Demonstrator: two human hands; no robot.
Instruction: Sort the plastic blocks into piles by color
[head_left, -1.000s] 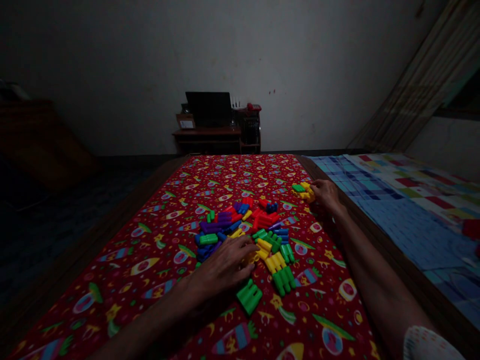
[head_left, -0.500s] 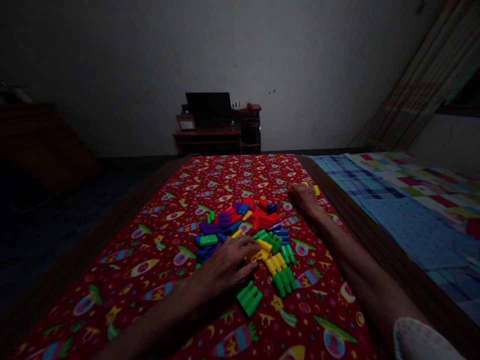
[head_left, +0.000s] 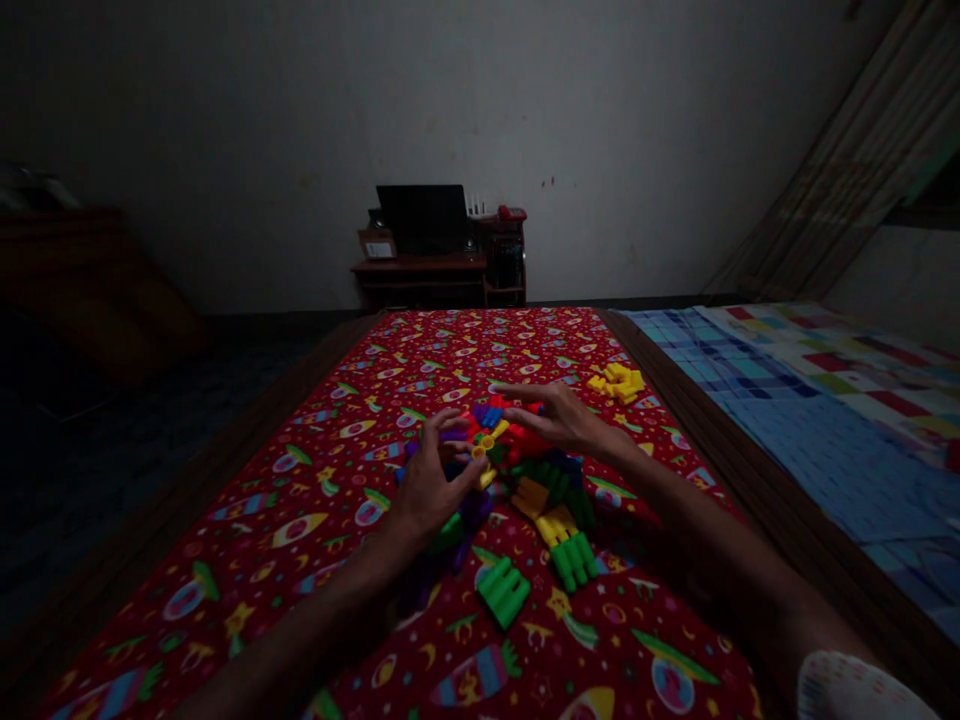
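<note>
My left hand is over the near left side of a heap of plastic building blocks, its thumb and fingers closed on a yellow block whose round open ends face me. My right hand hovers over the far right side of the heap, fingers stretched to the left and holding nothing. Below it are red blocks and shaded green blocks. A yellow block joined to a green block lies nearer me. Purple and blue blocks are partly hidden behind my left hand.
A separate group of yellow blocks lies near the right edge of the red patterned cloth. One green block rests alone at the front. Beyond the far end stands a desk with a dark monitor.
My right hand has come back left from the yellow group, leaving the yellow there. My left hand has lifted slightly with a yellow block from the heap. Some blocks near it have shifted.
</note>
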